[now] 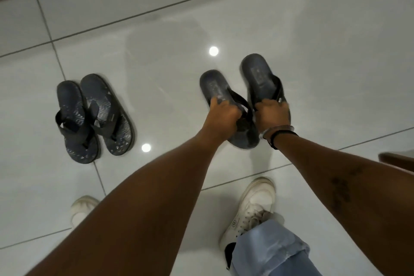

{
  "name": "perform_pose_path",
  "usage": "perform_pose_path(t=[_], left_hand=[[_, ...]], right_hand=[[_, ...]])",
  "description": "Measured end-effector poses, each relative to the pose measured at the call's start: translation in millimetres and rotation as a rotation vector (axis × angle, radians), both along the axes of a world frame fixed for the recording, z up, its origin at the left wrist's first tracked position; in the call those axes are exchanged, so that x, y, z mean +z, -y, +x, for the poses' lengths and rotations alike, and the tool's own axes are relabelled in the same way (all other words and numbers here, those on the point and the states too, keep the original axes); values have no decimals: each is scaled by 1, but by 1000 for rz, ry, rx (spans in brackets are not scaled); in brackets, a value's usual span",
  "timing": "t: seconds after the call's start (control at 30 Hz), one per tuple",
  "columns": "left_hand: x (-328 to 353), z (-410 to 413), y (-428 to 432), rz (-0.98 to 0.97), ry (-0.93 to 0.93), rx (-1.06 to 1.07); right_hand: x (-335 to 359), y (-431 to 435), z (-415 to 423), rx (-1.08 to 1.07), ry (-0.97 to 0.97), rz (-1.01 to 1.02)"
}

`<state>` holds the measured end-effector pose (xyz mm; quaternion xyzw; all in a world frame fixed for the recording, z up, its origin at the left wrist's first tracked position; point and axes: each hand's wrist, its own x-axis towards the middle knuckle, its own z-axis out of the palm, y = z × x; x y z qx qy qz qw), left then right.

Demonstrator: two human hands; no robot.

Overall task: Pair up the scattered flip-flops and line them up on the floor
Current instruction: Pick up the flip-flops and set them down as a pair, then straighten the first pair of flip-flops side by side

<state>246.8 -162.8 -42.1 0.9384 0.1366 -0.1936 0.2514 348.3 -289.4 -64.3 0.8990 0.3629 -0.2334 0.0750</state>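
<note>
Altogether four flip-flops [94, 116], two in hands [224, 116]

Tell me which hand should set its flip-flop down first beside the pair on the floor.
Left. The left hand and its flip-flop are nearer the pair; the right hand holds its flip-flop farther away.

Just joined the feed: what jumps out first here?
Both arms reach forward at centre, the left hand and right hand each gripping a dark flip-flop. To the left, a patterned pair lies on the white tiled floor, one overlapping the other.
</note>
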Motion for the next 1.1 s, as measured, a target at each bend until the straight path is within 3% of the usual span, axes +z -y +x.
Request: perform_pose_path(t=[0.1, 0.17, 0.3, 0.37, 0.43, 0.53, 0.63, 0.8, 1.1], left_hand=[[7, -35, -21, -8, 97, 163], [10, -69, -50, 95, 71, 360], [10, -133, -140, 180, -27, 1046], [8, -166, -190, 251, -111, 1228], [5, -198, -229, 274, -240, 1245], [-2, -227, -261, 161, -430, 1183], [-15, -232, -266, 87, -521, 1098], [-30, -232, -269, 120, -476, 1038], [-20, -236, -335, 170, -364, 1044]], right_hand=[[9, -23, -26, 26, 85, 174], [14, -59, -52, 173, 36, 236], [15, -145, -105, 316, -212, 91], [8, -185, -126, 297, -270, 49], [2, -221, -142, 268, -289, -14], [-11, -258, -163, 175, -322, -155], [-26, -269, -180, 123, -324, -234], [-42, -262, -191, 128, -187, -234], [-38, -269, -191, 142, -181, -305]])
